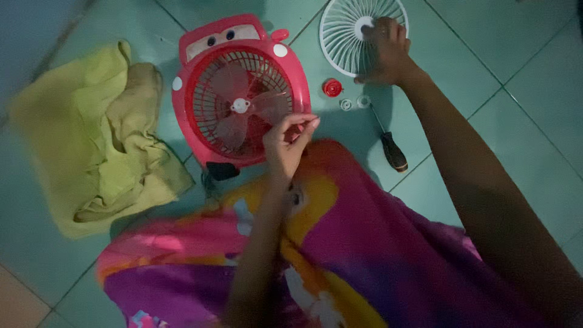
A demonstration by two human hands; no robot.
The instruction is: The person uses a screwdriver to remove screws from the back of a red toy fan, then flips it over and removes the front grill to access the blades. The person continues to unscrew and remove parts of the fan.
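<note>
A red box fan (240,91) shaped like a cartoon car lies flat on the green tiled floor (522,91) in the upper middle of the frame, its 3 pale blades exposed. The left hand (285,143) hovers at the fan's lower right edge, fingertips pinched together; whether they hold anything cannot be told. The right hand (385,51), at upper right, rests half-curled on a white round grille (343,30). Below it lie a red cap (332,88) and a screwdriver (388,140). A yellow-green cloth (97,133) sits at left.
</note>
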